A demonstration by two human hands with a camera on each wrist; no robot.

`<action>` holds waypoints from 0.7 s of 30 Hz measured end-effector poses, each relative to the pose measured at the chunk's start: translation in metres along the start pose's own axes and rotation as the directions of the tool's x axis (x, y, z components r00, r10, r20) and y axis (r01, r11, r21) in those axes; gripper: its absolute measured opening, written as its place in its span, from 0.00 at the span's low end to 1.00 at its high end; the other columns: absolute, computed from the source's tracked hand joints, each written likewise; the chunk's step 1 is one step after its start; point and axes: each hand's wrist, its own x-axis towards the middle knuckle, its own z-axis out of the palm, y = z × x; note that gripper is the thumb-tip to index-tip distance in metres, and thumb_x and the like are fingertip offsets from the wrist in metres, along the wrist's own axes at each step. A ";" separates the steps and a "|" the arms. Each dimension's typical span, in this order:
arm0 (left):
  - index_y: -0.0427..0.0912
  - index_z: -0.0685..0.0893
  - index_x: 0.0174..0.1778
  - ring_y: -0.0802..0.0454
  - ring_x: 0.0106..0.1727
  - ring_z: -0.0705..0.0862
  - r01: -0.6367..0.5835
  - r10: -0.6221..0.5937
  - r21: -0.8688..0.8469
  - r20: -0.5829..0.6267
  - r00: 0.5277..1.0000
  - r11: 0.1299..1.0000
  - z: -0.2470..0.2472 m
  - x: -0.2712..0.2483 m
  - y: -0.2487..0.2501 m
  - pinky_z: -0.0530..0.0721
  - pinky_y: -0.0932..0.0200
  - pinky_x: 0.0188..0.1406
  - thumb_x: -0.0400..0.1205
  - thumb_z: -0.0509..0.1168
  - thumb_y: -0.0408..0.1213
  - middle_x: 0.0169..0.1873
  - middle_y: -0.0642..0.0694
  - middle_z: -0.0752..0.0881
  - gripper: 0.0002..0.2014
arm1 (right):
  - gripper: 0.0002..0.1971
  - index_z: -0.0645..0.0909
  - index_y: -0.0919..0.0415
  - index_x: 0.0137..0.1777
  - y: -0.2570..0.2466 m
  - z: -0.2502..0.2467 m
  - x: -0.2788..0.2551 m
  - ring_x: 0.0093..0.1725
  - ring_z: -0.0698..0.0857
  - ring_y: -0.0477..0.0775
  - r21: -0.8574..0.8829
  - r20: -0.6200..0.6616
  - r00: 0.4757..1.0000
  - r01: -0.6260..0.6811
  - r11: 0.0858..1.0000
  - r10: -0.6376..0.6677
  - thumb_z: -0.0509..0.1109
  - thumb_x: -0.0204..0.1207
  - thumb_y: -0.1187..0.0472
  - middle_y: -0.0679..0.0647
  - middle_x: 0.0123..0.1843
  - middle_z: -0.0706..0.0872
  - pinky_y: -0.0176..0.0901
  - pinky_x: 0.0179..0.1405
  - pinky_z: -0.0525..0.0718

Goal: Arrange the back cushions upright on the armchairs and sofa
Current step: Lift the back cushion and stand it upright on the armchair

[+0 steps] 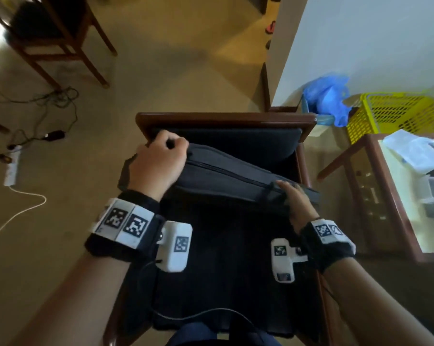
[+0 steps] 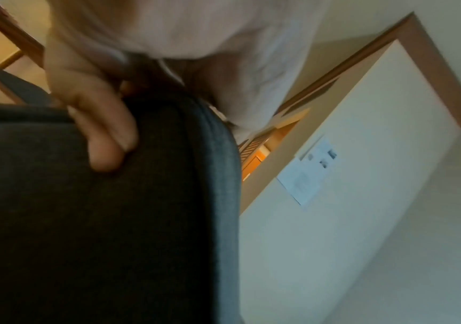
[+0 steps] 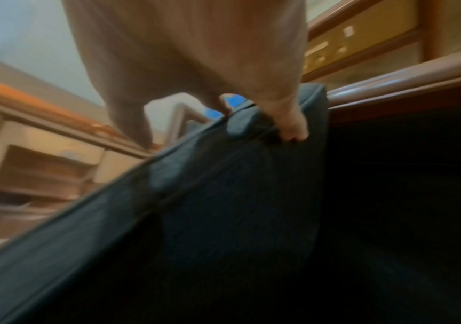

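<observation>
Both hands, left [image 1: 158, 163] and right [image 1: 297, 199], grip the flat, piped, dark fabric cushion [image 1: 230, 176].

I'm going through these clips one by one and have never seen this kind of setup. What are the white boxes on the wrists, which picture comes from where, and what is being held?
No machine here: a person works with bare hands. The white boxes strapped to the wrists are small cameras; the checkered squares on the wristbands are printed markers. The big picture comes from a camera on the head, looking down. The other two look along each hand from the wrist.

Below stands a wooden armchair with a dark seat. The left hand grips the top left corner of a dark back cushion, fingers curled over its edge. The right hand grips its right end. The cushion is tilted, not yet upright against the chair back.

To the right are a yellow basket, a blue plastic bag and a glass-topped side table.
</observation>
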 end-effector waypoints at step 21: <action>0.64 0.52 0.82 0.55 0.80 0.61 -0.449 0.306 0.181 0.511 0.803 0.875 -0.024 -0.018 -0.152 0.67 0.41 0.79 0.43 0.83 0.68 0.83 0.53 0.59 0.71 | 0.34 0.80 0.58 0.57 -0.018 0.047 -0.109 0.51 0.85 0.54 -0.459 0.456 0.471 0.852 0.253 -0.755 0.82 0.46 0.65 0.49 0.51 0.85 0.48 0.54 0.81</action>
